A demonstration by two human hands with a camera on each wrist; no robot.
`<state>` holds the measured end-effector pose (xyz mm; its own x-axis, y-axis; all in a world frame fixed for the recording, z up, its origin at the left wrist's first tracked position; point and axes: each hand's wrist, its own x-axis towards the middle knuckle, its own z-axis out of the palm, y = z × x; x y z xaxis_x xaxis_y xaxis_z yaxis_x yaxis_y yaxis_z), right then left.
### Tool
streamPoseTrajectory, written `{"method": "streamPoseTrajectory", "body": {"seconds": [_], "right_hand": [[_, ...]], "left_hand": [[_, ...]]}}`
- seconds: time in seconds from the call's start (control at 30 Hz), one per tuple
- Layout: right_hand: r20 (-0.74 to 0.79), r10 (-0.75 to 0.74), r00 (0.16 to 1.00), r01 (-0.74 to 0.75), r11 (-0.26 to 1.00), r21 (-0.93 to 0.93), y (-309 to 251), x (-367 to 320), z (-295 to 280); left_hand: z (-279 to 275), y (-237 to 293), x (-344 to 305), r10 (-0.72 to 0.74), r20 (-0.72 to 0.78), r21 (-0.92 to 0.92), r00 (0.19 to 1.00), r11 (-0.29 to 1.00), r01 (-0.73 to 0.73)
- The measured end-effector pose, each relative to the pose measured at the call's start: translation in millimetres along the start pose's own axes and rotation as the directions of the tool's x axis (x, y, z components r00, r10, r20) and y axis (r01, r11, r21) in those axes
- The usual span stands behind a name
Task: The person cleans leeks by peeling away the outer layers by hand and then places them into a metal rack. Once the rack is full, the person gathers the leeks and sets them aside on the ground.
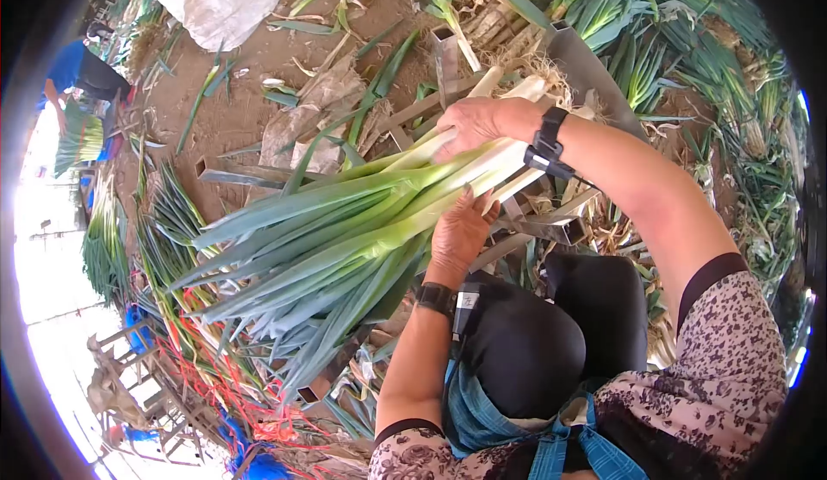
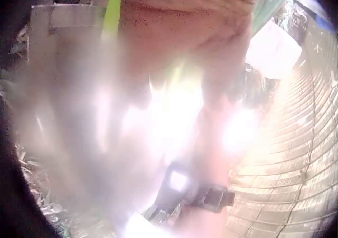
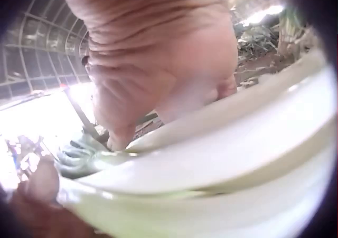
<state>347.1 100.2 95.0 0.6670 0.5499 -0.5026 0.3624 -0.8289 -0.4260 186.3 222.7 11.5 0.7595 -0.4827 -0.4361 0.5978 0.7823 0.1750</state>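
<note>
A bundle of leeks (image 1: pixel 379 204) lies slantwise across a metal frame, roots at the upper right and green leaves fanning to the lower left. From above, my right hand (image 1: pixel 472 125) grips the pale stalks near the root end. My left hand (image 1: pixel 463 234) holds the near side of the bundle, where white turns to green. The right wrist view shows the white stalks (image 3: pixel 211 164) close up below the right hand (image 3: pixel 158 63), with left fingers (image 3: pixel 45 182) at their edge. Glare blurs much of the left wrist view below the left hand (image 2: pixel 185 32).
Square metal bars (image 1: pixel 241 172) of the frame stick out around the bundle. More leeks (image 1: pixel 637 58) are heaped at the upper right. A white plastic sheet (image 1: pixel 222 2) lies on the soil at the top. Another person (image 1: pixel 82 75) bends at the far left, near red strings (image 1: pixel 215 394).
</note>
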Motion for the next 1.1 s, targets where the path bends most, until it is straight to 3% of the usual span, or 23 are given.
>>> {"method": "streamPoseTrajectory", "body": {"seconds": [0.17,0.23,0.27,0.3,0.37,0.4,0.43,0.47,0.53,0.57,0.6,0.63,0.67,0.7,0.73,0.8,0.83,0.9,0.93,0.97,1.03,1.1], "right_hand": [[0.172,-0.027,0.985,0.021,0.999,0.034,-8.9,-23.8,-11.8],[0.294,-0.049,0.955,0.021,0.995,0.100,-23.5,-38.2,-28.9],[0.172,-0.085,0.982,0.090,0.996,-0.024,-23.7,-37.4,-30.1],[0.254,-0.091,0.963,0.091,0.996,0.012,-34.3,-45.3,-44.7],[0.337,-0.121,0.934,0.124,0.992,0.011,-56.7,-63.0,-71.5],[0.340,-0.135,0.931,0.153,0.988,-0.028,-65.3,-71.3,-78.5],[0.341,-0.159,0.927,0.177,0.984,-0.024,-75.5,-79.1,-86.0],[0.243,-0.173,0.954,0.199,0.976,-0.086,-77.8,-82.1,-82.7],[0.084,-0.202,0.976,0.215,0.957,-0.195,-75.2,-85.8,-64.2],[-0.012,-0.288,0.958,0.275,0.926,-0.258,-79.2,-92.8,-55.5],[-0.104,-0.360,0.927,0.310,0.892,-0.330,-79.4,-104.4,-43.4],[-0.312,-0.490,0.814,0.394,0.861,-0.323,-73.0,-116.9,-27.2],[-0.498,-0.582,0.643,0.467,0.813,-0.348,-70.1,-134.2,-12.2],[-0.605,-0.574,0.552,0.352,0.818,-0.455,-78.1,-155.3,-0.8],[-0.683,-0.579,0.445,0.224,0.810,-0.541,-88.9,-175.3,5.2],[-0.746,-0.587,0.314,-0.025,0.780,-0.625,-97.5,-231.1,7.1],[-0.793,-0.536,0.290,-0.047,0.819,-0.572,-97.7,-245.7,13.4],[-0.814,-0.371,0.446,0.017,0.913,-0.407,-97.9,-286.1,6.2],[-0.712,-0.271,0.648,0.048,0.947,-0.317,-97.4,-316.4,-7.9],[-0.735,-0.217,0.643,0.056,0.970,-0.238,-89.9,-331.4,-4.6],[-0.764,-0.158,0.626,0.063,0.986,-0.152,-75.9,-357.1,8.7],[-0.811,0.053,0.583,0.099,0.986,0.136,-56.2,-373.1,32.7]], "left_hand": [[20.5,-0.8,-4.0,0.199,0.075,-0.150,0.977,0.971,-0.186],[44.6,5.9,-23.9,0.186,0.085,-0.158,0.979,0.972,-0.171],[54.2,9.1,-33.5,0.178,0.086,-0.169,0.980,0.972,-0.162],[57.3,14.0,-39.3,0.135,0.066,-0.115,0.989,0.985,-0.127],[75.0,25.8,-52.6,0.194,-0.001,0.005,0.981,0.981,-0.194],[80.8,30.1,-51.6,0.323,0.101,0.070,0.941,0.941,-0.330],[86.6,33.6,-52.2,0.365,0.114,0.071,0.924,0.924,-0.375],[88.5,35.5,-48.8,0.435,0.168,-0.019,0.884,0.898,-0.439],[90.8,36.7,-43.4,0.540,0.146,-0.162,0.829,0.839,-0.519],[90.7,34.8,-46.0,0.546,0.094,-0.170,0.832,0.833,-0.527],[84.2,30.0,-50.2,0.537,0.049,-0.176,0.842,0.834,-0.522],[60.3,35.8,-48.4,0.439,0.383,-0.302,0.813,0.891,-0.339],[58.1,29.3,-59.4,0.422,0.388,-0.303,0.819,0.898,-0.319],[56.6,22.5,-70.7,0.404,0.393,-0.304,0.826,0.905,-0.298],[86.5,8.2,-100.3,0.483,0.082,-0.162,0.872,0.869,-0.467],[122.3,-16.9,-126.8,0.431,0.039,-0.106,0.902,0.899,-0.425],[130.7,-26.8,-133.7,0.429,0.060,-0.052,0.901,0.903,-0.427],[154.0,-40.9,-145.1,0.368,0.171,0.156,0.914,0.906,-0.393],[171.0,-48.9,-146.1,0.313,0.281,0.256,0.907,0.886,-0.385],[182.2,-57.3,-148.6,0.351,0.273,0.429,0.896,0.789,-0.439],[196.6,-69.3,-145.3,0.381,0.284,0.594,0.880,0.651,-0.473],[206.2,-80.1,-136.5,0.224,0.427,0.592,0.876,0.663,-0.458]]}}
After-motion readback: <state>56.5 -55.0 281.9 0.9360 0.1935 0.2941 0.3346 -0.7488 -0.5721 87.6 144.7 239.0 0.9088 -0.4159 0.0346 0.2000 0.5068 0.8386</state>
